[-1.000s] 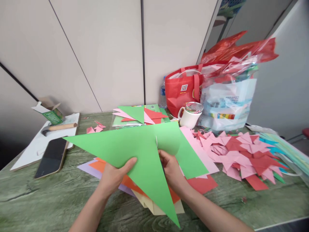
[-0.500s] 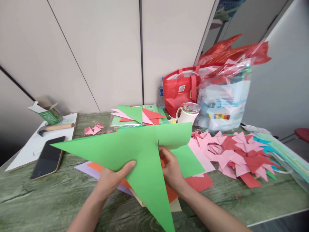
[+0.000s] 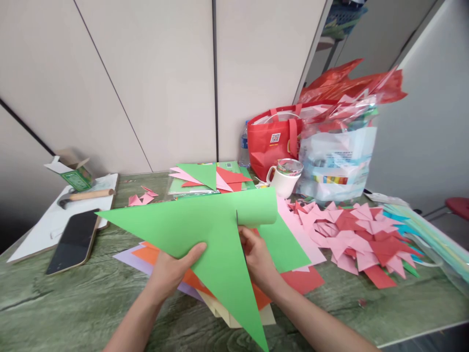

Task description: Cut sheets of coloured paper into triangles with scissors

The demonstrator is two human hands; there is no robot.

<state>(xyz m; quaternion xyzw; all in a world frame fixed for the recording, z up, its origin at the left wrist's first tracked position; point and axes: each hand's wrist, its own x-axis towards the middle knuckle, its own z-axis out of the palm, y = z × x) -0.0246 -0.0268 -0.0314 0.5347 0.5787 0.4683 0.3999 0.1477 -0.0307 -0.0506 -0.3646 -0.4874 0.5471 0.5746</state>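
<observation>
Far left of the sheet [image 3: 198,230], an opened box [image 3: 75,173] bears a green label whose print is too small to read. Beside it a hammer [image 3: 86,196] lies on a white board [image 3: 40,234], and a dark-screened phone [image 3: 75,239] rests partly on that board. Pink scraps [image 3: 141,198] lie just beyond the sheet's left tip. The left hand [image 3: 170,274] pinches the sheet with the thumb pressed on top; its fingers are hidden underneath. The sheet, a large green pointed piece, is held above the table [image 3: 54,303], its lower tip cut off by the frame's bottom edge. It covers most of a stack [image 3: 146,254] of purple, orange and cream paper. Behind it, a packet [image 3: 208,178] with loose triangles on top shows a small square code, unreadable. The right hand [image 3: 258,259] grips the sheet below its curled-over right corner, fingertips hidden behind the green. Beyond the sheet's right side stand a half-hidden bottle [image 3: 244,146], a white mug [image 3: 285,178] and a red bag [image 3: 273,142] with a QR code on a white patch. Next comes a plastic bag [image 3: 337,156] whose print is blurred. Right of the sheet lies a pile [image 3: 361,234] of pink and red folded pieces, and farthest right, teal sheets [image 3: 428,230] run out of frame.
</observation>
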